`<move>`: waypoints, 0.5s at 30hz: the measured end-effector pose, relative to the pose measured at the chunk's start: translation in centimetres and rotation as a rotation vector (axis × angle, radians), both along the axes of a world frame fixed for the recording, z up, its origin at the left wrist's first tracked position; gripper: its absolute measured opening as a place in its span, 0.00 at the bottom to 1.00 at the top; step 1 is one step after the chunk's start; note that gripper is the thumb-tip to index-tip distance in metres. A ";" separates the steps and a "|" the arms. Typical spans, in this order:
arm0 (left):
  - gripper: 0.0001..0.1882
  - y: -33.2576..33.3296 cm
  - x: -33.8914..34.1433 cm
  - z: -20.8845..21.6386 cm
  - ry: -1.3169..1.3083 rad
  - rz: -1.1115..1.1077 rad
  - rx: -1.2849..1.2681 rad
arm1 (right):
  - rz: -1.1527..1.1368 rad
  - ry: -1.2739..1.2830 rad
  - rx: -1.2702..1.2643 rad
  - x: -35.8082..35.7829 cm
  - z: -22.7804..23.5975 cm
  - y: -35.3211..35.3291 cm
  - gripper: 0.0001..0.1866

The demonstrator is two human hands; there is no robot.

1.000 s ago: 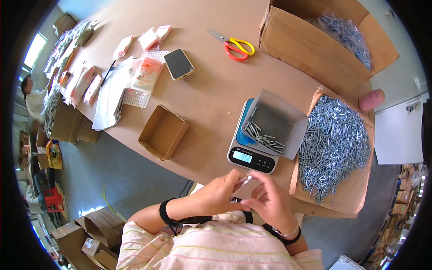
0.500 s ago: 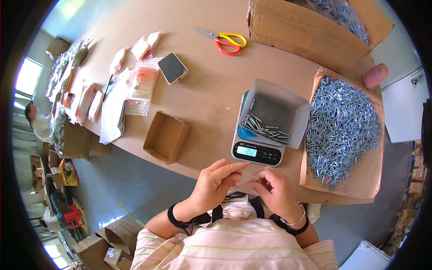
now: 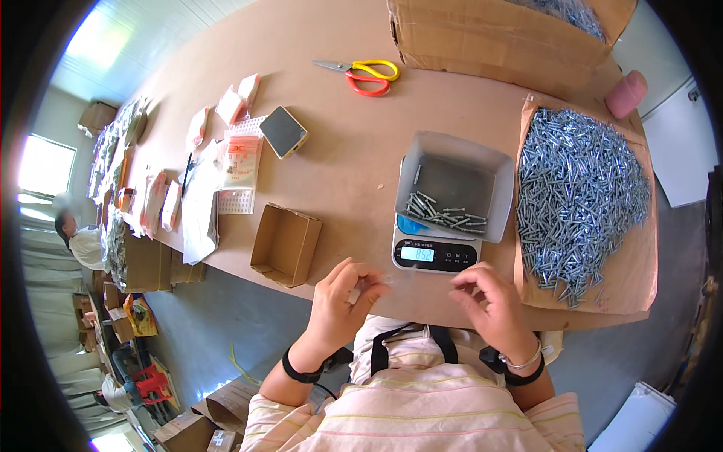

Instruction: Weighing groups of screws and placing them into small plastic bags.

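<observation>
My left hand pinches a small clear plastic bag at the near table edge, just in front of a digital scale. My right hand hovers a short way to the right of the bag with curled fingers; whether it holds anything I cannot make out. On the scale sits a grey tray with a small heap of silver screws. A large pile of the same screws lies on a cardboard sheet to the right of the scale.
A small open cardboard box stands left of my hands. Farther off lie bag packets, a dark phone-like slab, yellow-red scissors, a big carton and a pink cylinder. Other people sit far left.
My hands were pressed together close to my chest; they have risen to the table edge and moved apart. The view has shifted closer to the scale.
</observation>
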State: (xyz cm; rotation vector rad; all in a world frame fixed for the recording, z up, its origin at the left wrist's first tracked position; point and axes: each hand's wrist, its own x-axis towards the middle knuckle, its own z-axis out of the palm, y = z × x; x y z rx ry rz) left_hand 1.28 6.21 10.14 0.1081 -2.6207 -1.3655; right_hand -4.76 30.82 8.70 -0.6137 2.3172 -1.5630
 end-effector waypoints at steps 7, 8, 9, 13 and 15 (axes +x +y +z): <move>0.09 -2.2 1.1 -1.5 -0.001 0.046 -0.133 | -0.183 0.027 0.017 -1.0 0.5 2.9 0.06; 0.07 -2.5 1.3 -1.8 -0.059 0.062 -0.167 | -0.205 0.031 0.026 -1.0 0.5 3.1 0.06; 0.07 -2.5 1.3 -2.3 -0.060 0.065 -0.168 | -0.202 0.031 0.025 -1.1 0.3 3.3 0.06; 0.18 -2.5 1.1 -4.5 -0.217 0.207 0.337 | -0.223 0.055 0.041 -1.4 0.4 3.8 0.05; 0.23 -2.9 0.8 -5.0 -0.220 0.203 0.434 | -0.267 -0.005 0.038 -1.8 0.5 4.3 0.04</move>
